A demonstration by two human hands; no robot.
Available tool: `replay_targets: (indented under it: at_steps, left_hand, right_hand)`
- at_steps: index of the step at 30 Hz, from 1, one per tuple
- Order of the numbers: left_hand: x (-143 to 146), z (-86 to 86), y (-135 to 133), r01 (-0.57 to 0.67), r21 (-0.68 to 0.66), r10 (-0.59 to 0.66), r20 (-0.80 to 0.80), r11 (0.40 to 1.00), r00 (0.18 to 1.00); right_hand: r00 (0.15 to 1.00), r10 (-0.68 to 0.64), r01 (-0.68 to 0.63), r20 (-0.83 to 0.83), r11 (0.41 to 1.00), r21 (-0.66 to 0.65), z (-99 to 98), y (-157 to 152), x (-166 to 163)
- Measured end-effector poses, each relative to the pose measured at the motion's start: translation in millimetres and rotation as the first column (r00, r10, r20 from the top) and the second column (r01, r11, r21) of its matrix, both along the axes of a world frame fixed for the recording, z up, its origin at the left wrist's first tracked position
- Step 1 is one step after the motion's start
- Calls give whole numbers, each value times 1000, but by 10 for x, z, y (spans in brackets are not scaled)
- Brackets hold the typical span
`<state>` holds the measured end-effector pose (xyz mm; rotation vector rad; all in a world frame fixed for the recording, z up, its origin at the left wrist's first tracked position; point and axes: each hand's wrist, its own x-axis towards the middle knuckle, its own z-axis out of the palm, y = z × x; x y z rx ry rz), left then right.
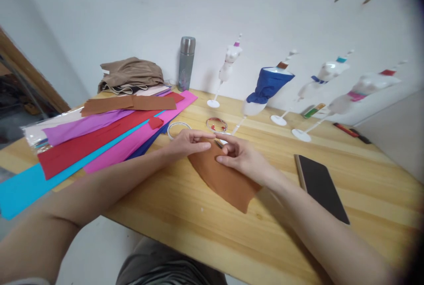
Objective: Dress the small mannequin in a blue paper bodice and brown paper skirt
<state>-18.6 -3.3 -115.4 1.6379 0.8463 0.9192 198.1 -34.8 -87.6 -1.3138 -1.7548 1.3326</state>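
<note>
A piece of brown cloth lies on the wooden table in front of me, its curved edge toward me. My left hand is over its far left edge, fingers stretched out and thumb held apart from them. At the far right part of the cloth is my right hand, index finger extended, thumb spread over the cloth. The index fingertips of both hands meet or nearly meet. A small dark object between them is mostly hidden. Just beyond the hands stands a small mannequin in blue cloth, its base partly covered.
Colored fabric strips, including a red one, spread across the left. Behind them are a folded brown garment and a thermos. A tape roll and a pin container sit beyond my hands; a dark phone-like slab lies right. More mannequins line the wall.
</note>
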Motion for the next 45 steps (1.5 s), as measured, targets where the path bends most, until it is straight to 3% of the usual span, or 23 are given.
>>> replay_targets:
  at_steps: [3,5,8,10,15,19,21,22,25,27,30,33,36,41,45]
  left_hand:
    - [-90,47,53,-123,79,127,-45,989,991]
    - [-157,102,98,-183,208,230,-233,961,945]
    - [-234,177,174,-37,371,281,-631,928,723]
    - [-267,200,215,70,384,258,-734,921,628]
    - [-355,194,273,189,301,122,-771,935,626]
    - [-460,270,305,185,211,75,-829,960,554]
    - [-496,368,302,162,192,62,-808,968,587]
    - [-502,427,293,157,166,24,-759,974,651]
    - [-448,597,238,212,16,-187,-413,977,891]
    - [-362,685,195,268,-43,-271,-181,963,945]
    - [-212,787,153,318,-80,-321,-39,945,946]
    - [-99,898,152,345,-65,-345,4,937,939]
    - [-33,1027,171,406,-70,-410,-47,911,911]
    - [59,1186,156,509,-74,-513,-193,858,836]
    - [121,1181,119,521,-55,-519,-230,852,823]
  right_hand:
    - [999,9,-14,-40,992,-126,134,14,106]
    - [993,3,-30,-120,974,-225,213,25,170]
    - [974,-15,-66,-228,938,-342,262,44,215]
    - [965,-20,-78,-260,929,-362,269,53,226]
    - [952,83,-180,-293,931,-319,334,33,290]
    - [950,161,-221,-268,953,-208,426,10,357]
    - [955,154,-192,-252,972,-135,468,4,379]
    - [958,145,-172,-249,981,-93,491,-1,388]
    - [972,111,-106,-205,994,37,582,-44,421]
    - [986,80,-63,-145,991,120,666,-103,450]
    - [996,53,-38,-78,982,182,798,-219,495]
    - [995,47,-36,-83,990,136,883,-313,534]
    - [996,63,-52,-66,985,167,917,-346,559]
    - [986,115,-149,123,936,320,969,-356,557]
    - [959,200,-252,200,926,282,994,-371,492]
